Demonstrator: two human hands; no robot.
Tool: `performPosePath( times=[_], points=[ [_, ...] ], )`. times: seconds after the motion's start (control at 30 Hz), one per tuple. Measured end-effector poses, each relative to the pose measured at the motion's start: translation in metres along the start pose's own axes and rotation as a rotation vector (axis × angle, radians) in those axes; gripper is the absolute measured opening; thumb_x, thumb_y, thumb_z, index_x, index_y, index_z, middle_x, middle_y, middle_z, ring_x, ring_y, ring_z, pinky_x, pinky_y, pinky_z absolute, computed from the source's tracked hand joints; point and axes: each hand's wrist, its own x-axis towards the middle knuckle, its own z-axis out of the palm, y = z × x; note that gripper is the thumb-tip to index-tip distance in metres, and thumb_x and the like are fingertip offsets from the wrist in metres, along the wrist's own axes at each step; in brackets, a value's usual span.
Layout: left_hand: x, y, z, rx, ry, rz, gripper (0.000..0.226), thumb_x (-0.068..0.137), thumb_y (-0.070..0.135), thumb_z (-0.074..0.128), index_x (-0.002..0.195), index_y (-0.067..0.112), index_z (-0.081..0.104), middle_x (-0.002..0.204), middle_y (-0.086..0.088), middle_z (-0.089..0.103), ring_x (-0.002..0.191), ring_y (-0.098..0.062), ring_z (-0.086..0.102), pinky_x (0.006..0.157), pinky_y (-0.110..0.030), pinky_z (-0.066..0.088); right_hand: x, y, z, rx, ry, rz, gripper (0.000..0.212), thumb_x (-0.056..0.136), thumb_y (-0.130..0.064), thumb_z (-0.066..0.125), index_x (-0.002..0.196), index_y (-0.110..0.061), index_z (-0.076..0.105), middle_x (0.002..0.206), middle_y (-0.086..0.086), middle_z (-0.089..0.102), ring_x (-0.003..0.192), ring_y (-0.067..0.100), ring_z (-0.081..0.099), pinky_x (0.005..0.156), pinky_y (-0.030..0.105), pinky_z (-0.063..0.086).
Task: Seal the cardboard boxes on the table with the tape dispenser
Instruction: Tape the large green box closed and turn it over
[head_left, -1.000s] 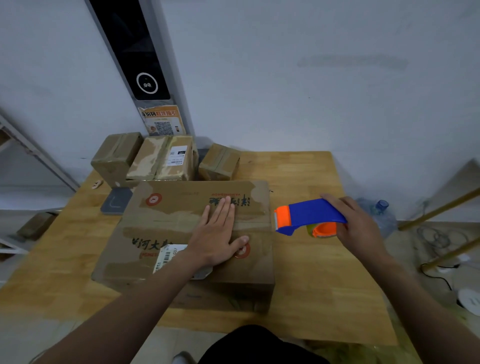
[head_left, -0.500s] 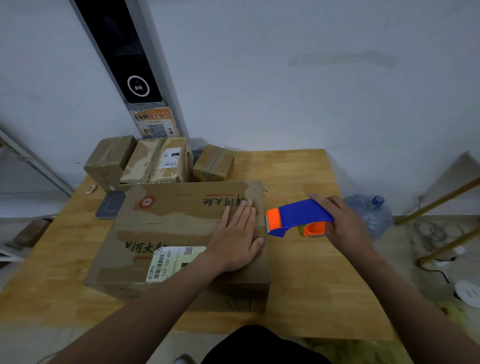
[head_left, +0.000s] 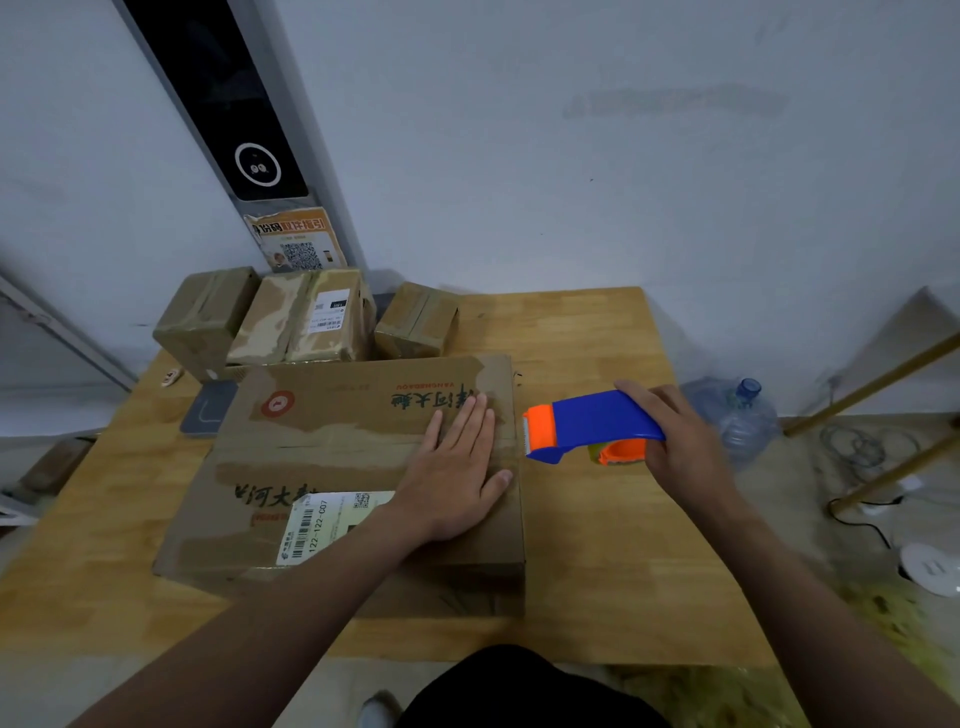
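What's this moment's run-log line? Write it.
left hand: flat on large box | right hand: holds tape dispenser beside box's right edge

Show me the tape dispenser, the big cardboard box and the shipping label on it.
tape dispenser (head_left: 602, 418): head view, on its blue body.
big cardboard box (head_left: 337, 421): head view, on its bare top face.
shipping label (head_left: 324, 522): head view, beside the barcode.

The left forearm (head_left: 291, 613) hid one end of the white shipping label (head_left: 332, 525) on the large brown cardboard box (head_left: 337, 441).
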Motion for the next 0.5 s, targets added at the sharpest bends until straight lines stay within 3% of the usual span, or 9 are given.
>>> performPosePath(
  times=[0.17,0.33,0.4,0.5],
  points=[
    [-0.002,-0.001,0.001,-0.005,0.010,-0.003,0.088,0.092,0.066,-0.006,0.161,0.012,-0.009,0.168,-0.005,-0.021,0.154,-0.015,-0.021,0.127,-0.047,-0.005,0.003,0.003,-0.004,0.017,0.034,-0.046,0.064,0.089,0.002,0.062,0.146,-0.026,0.049,0.118,0.000,0.051,0.097,0.016,0.055,0.074,0.032,0.051],
    [-0.003,0.001,-0.001,-0.009,0.012,-0.008,0.088,0.090,0.066,-0.008,0.161,0.014,-0.011,0.167,-0.004,-0.022,0.153,-0.015,-0.023,0.126,-0.048,-0.004,-0.015,0.034,-0.026,-0.002,0.074,0.087,0.071,0.082,0.013,0.058,0.143,-0.023,0.052,0.116,0.002,0.052,0.099,0.019,0.055,0.080,0.037,0.051],
    [-0.003,0.001,-0.001,-0.015,0.018,0.005,0.083,0.091,0.066,-0.007,0.161,0.022,-0.013,0.167,-0.004,-0.023,0.153,-0.017,-0.023,0.126,-0.049,-0.005,-0.020,0.037,-0.029,-0.019,0.058,0.121,0.074,0.080,0.015,0.057,0.143,-0.023,0.052,0.116,0.002,0.052,0.098,0.019,0.054,0.080,0.039,0.051],
    [-0.003,0.002,-0.004,-0.018,0.004,0.028,0.076,0.090,0.066,-0.008,0.158,0.035,-0.019,0.166,-0.003,-0.027,0.152,-0.019,-0.025,0.125,-0.049,-0.008,-0.019,0.030,-0.026,-0.066,0.005,0.114,0.075,0.079,0.014,0.055,0.143,-0.025,0.053,0.111,-0.002,0.050,0.093,0.015,0.051,0.075,0.032,0.045]
  ],
)
